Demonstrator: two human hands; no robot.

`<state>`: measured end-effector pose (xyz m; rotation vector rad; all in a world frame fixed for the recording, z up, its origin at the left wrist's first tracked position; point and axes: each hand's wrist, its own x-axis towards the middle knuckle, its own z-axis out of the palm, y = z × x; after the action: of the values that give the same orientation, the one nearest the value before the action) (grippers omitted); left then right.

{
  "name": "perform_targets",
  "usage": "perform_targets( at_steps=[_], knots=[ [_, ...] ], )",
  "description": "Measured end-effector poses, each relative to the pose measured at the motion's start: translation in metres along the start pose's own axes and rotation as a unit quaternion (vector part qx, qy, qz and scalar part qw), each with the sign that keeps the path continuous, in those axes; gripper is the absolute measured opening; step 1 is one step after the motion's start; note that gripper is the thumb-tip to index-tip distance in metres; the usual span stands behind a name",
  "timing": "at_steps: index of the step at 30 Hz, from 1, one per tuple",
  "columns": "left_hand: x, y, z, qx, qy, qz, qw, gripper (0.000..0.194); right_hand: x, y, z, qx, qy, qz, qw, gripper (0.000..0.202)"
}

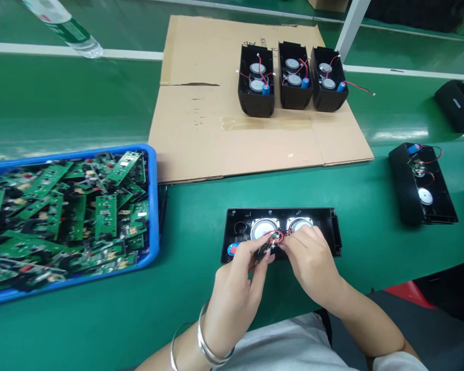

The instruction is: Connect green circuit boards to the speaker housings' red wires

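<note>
A black speaker housing (320,226) lies open on the green table in front of me, with two round speakers (263,228) and a blue cylinder (233,249) inside. Over its near edge my left hand (239,283) pinches a small circuit board (263,250) between thumb and fingers. My right hand (311,257) is closed beside the board, its fingertips at the red wires (279,236). Whether a connector sits between those fingertips is too small to tell.
A blue tray (153,206) full of green circuit boards is at the left. Three open black housings (256,105) stand on a cardboard sheet (193,134) at the back. Another open housing (406,190) and a dark one (454,108) are at the right. A bottle (71,32) is upper left.
</note>
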<state>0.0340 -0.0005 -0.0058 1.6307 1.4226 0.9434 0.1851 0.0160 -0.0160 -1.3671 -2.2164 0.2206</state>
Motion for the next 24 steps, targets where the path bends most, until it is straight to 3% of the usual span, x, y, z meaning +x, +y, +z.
perform_targets(
  at_steps=[10, 16, 24],
  knots=[
    [0.007, 0.002, -0.008, -0.022, -0.038, -0.003, 0.999, 0.017, -0.003, 0.001, 0.002, 0.019, 0.068, 0.034, 0.997, 0.02],
    [0.008, 0.0, -0.011, -0.061, -0.073, -0.017, 0.995, 0.017, 0.006, 0.009, -0.009, 0.059, -0.005, -0.008, 0.998, 0.017],
    [0.009, 0.001, -0.014, -0.11, -0.081, -0.085, 0.987, 0.015, 0.01, 0.011, -0.008, 0.028, -0.02, -0.047, 0.998, 0.018]
  ],
)
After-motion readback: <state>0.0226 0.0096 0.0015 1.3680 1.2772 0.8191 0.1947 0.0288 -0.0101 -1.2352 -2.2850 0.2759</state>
